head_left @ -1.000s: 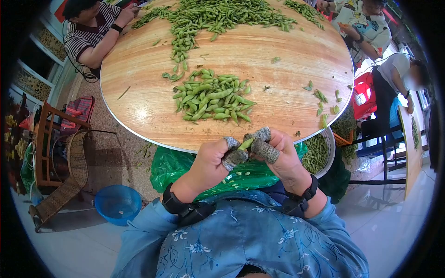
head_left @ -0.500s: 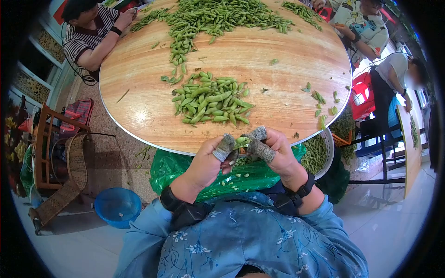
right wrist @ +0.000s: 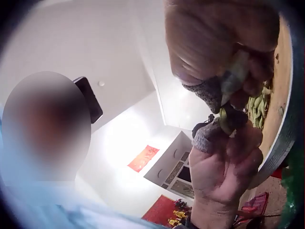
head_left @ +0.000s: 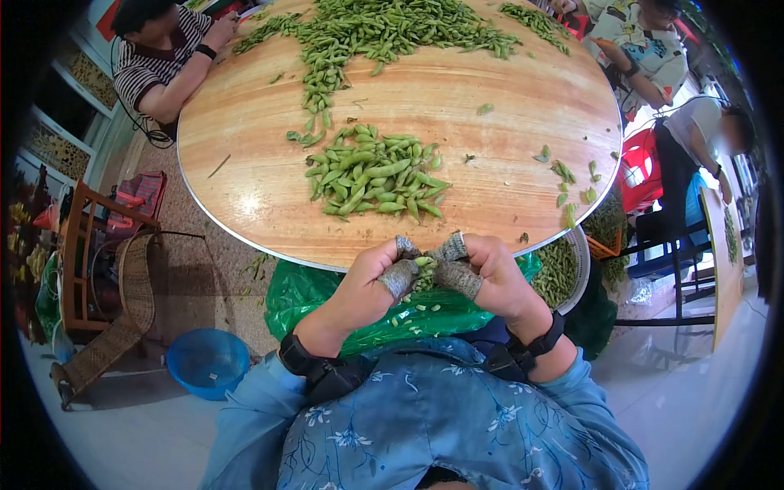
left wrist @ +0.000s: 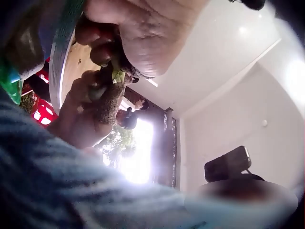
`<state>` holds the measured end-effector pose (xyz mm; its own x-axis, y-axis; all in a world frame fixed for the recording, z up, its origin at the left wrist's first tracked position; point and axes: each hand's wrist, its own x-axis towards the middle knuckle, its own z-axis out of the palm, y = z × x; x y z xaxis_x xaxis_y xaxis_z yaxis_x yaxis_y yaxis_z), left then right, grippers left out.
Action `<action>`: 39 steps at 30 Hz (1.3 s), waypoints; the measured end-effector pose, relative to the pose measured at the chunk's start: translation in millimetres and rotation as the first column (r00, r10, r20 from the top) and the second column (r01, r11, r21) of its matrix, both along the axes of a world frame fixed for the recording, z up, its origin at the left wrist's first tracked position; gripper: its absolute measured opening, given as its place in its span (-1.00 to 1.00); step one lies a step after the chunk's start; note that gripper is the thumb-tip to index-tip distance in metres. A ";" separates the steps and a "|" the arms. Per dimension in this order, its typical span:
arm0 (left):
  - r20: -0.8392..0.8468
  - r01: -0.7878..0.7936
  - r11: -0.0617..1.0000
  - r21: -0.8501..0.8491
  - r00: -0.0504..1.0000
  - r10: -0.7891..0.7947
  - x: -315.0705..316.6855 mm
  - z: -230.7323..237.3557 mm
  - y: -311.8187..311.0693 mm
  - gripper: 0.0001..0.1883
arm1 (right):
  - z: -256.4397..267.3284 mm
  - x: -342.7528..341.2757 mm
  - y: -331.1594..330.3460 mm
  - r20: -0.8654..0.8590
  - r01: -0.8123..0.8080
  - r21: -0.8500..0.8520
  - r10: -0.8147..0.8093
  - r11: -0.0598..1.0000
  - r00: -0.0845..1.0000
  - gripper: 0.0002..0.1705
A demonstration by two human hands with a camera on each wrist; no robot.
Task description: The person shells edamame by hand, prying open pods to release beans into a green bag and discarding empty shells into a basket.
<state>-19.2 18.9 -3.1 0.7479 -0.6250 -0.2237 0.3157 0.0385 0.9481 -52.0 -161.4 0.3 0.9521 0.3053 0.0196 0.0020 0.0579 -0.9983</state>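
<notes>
Over the green plastic bag point(head_left: 298, 306), my left hand point(head_left: 369, 279) and right hand point(head_left: 490, 276) meet at a green soybean pod point(head_left: 425, 262). Grey knitted sleeves cover the thumb and forefinger of each hand. Both hands pinch the pod, one from each side; the left wrist view shows a bit of the pod point(left wrist: 118, 75) between the fingertips. Something pale shows under the right hand's curled fingers in the right wrist view, too blurred to name. Loose shelled beans point(head_left: 420, 309) lie on the bag below. A small heap of pods point(head_left: 371, 175) sits on the table ahead.
The round wooden table point(head_left: 245, 155) has a metal-edged rim just beyond my hands. A larger pod pile point(head_left: 392, 33) covers its far side. At right stands a white basket point(head_left: 581, 269) of pods; at lower left, a blue basin point(head_left: 208, 363). Other people sit around.
A second ago the pod lay long and whole between the hands. Half a second ago it was turned and bent between them; now the fingertips have closed in and less of it shows.
</notes>
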 end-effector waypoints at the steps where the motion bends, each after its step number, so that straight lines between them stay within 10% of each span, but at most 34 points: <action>1: -0.001 -0.001 1.000 0.001 1.000 0.001 -0.1 0.2 -1.7 -0.95 | 2.5 0.0 1.4 0.084 0.024 -0.096 -0.016 0.995 0.996 -0.88; 7: -0.004 -0.055 0.998 -0.032 0.998 0.055 1.6 -7.2 -5.4 -0.88 | 6.2 -1.6 7.1 0.139 0.098 -0.204 -0.070 0.974 0.988 -0.93; 9: 0.388 -0.157 0.975 0.157 0.918 0.085 5.0 -8.0 -3.5 -0.85 | 4.1 -0.9 7.0 0.090 0.134 -0.154 -0.121 0.979 0.989 -0.93; 26: 0.140 -0.095 0.994 0.058 0.986 0.086 0.0 10.3 -7.2 -0.90 | 5.6 -3.1 11.4 0.263 0.143 -0.268 -0.071 0.953 0.962 -0.95; 39: 0.333 -0.023 0.996 0.091 0.943 -0.009 -1.6 -8.2 -18.3 -0.85 | 16.3 -20.7 -27.8 0.230 0.214 -0.429 -0.123 0.878 0.965 -0.92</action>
<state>-20.9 0.6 -11.3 0.7936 -0.6082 -0.0175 -0.0183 -0.0526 0.9984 -72.7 -189.2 16.6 0.9815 0.1601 0.1054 0.1634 -0.4116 -0.8966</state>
